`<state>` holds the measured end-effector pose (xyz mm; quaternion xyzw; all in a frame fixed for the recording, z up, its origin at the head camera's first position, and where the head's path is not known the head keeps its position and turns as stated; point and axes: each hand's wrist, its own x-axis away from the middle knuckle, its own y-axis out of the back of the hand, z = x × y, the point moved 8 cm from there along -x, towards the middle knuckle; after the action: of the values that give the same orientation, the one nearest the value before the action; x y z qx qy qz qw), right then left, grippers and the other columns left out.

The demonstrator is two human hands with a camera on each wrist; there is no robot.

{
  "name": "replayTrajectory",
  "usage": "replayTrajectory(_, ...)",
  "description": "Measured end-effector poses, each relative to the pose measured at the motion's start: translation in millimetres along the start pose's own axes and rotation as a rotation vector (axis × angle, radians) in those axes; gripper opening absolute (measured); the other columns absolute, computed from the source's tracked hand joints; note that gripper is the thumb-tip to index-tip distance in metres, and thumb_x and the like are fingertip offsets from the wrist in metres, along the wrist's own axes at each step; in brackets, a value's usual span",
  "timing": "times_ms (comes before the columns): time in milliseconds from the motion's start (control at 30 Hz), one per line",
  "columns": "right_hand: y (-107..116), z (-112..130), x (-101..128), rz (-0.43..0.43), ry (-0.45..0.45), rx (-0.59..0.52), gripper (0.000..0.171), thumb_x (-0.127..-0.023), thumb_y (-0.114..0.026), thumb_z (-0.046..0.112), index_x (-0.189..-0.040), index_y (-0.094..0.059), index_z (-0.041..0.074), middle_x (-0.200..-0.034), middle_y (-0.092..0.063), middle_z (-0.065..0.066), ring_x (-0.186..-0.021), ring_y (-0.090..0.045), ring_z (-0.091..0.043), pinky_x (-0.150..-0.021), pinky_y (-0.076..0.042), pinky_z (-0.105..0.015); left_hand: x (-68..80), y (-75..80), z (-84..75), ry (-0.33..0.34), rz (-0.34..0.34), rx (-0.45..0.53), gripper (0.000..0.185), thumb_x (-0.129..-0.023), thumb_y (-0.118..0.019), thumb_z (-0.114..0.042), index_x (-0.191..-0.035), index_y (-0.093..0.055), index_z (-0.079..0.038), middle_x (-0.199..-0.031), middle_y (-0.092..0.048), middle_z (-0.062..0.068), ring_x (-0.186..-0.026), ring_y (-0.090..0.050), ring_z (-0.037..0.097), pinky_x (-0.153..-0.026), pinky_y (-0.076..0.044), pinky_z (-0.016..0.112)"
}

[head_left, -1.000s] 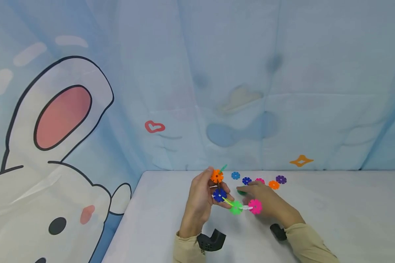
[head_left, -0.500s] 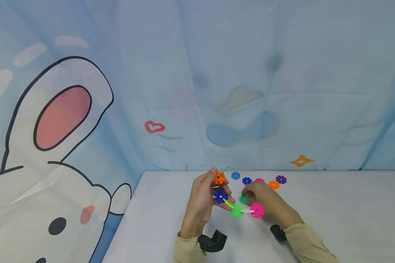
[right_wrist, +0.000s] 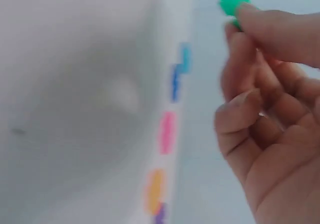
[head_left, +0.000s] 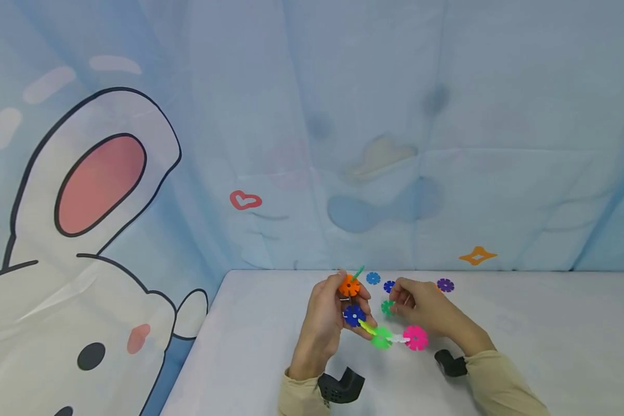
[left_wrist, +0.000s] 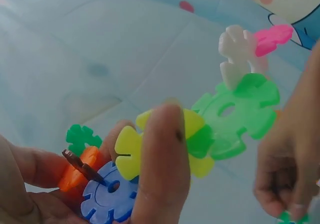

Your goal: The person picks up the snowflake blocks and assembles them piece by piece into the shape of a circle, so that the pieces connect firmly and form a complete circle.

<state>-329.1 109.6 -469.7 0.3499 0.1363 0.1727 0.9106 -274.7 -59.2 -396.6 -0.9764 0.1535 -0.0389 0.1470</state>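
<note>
Your chain [head_left: 377, 326] of snap-together discs hangs above the table [head_left: 525, 335], gripped at its near end by your left hand [head_left: 325, 323]. It looks light, stiff plastic, but the slotted joints can probably twist apart, so hold it by the discs next to a joint, not by the far pink one [head_left: 415, 337]. Your left fingers curl round the blue [left_wrist: 107, 196] and orange [left_wrist: 75, 169] discs, thumb [left_wrist: 160, 164] pressed over the yellow one [left_wrist: 131, 151]. Just right of the chain, your right hand [head_left: 421, 309] pinches a small green disc [right_wrist: 231, 1] between thumb and fingertip, clear of the chain. Beyond the chain, loose discs [head_left: 445, 285] lie on the table near its far edge.
</note>
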Motion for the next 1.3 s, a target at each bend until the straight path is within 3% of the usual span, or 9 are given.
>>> replayTrajectory(133,32.8,24.6,7.1,-0.147,0.08,-0.059,0.013,-0.099,-0.075,0.011,-0.111,-0.068,0.01,-0.088,-0.069,0.004,-0.072,-0.061,-0.007,-0.063,-0.056,-0.023,-0.3,-2.0,0.2,-0.005,-0.008,-0.023,0.049,-0.114,-0.039,-0.037,-0.089,-0.063,-0.003,-0.065,-0.064,0.001,-0.049,-0.067,0.011,-0.044,-0.059,0.031)
replayTrajectory(267,61.1,53.3,19.4,-0.245,0.086,-0.173,0.02,-0.105,-0.069,0.018,-0.124,-0.068,0.011,-0.096,-0.071,-0.002,-0.081,-0.068,-0.009,-0.07,-0.059,-0.025,-0.5,-3.5,-1.7,-0.037,-0.006,-0.041,0.043,-0.114,-0.043,-0.036,-0.092,-0.06,-0.003,-0.065,-0.065,0.0,-0.048,-0.067,0.011,-0.042,-0.058,0.028)
replayTrajectory(467,80.2,84.6,34.3,-0.356,0.102,-0.226,0.024,-0.106,-0.068,0.018,-0.129,-0.07,0.015,-0.098,-0.07,-0.001,-0.086,-0.07,-0.011,-0.074,-0.06,-0.022,3.2,-8.2,-7.7,-0.109,0.046,-0.055,0.044,-0.114,-0.049,-0.039,-0.096,-0.061,0.0,-0.07,-0.067,-0.001,-0.053,-0.07,0.009,-0.043,-0.058,0.028)
replayTrajectory(833,86.6,107.6,44.3,-0.406,0.203,-0.224,0.024,-0.102,-0.07,0.008,-0.125,-0.074,0.015,-0.091,-0.07,0.003,-0.077,-0.067,-0.013,-0.067,-0.054,-0.021,7.5,-15.7,-13.6,-0.147,0.091,-0.071,0.052,-0.115,-0.048,-0.036,-0.101,-0.056,0.014,-0.072,-0.069,-0.002,-0.053,-0.07,0.008,-0.043,-0.058,0.028)
replayTrajectory(1167,93.5,111.5,49.6,-0.454,0.225,-0.207,0.025,-0.101,-0.07,0.004,-0.122,-0.076,0.015,-0.097,-0.075,0.003,-0.081,-0.069,-0.009,-0.066,-0.053,-0.02,8.8,-17.9,-14.7,-0.149,0.115,-0.049,0.045,-0.115,-0.047,-0.037,-0.098,-0.06,0.003,-0.073,-0.07,-0.003,-0.054,-0.071,0.008,-0.043,-0.058,0.028)
replayTrajectory(1300,92.1,112.8,48.9,-0.434,0.254,-0.237,0.025,-0.1,-0.071,0.002,-0.121,-0.076,0.013,-0.1,-0.077,0.003,-0.076,-0.065,-0.011,-0.063,-0.051,-0.023,9.0,-17.9,-13.3,-0.133,0.121,-0.04,0.043,-0.114,-0.048,-0.038,-0.097,-0.06,-0.001,-0.073,-0.07,-0.003,-0.055,-0.071,0.008,-0.043,-0.058,0.027)
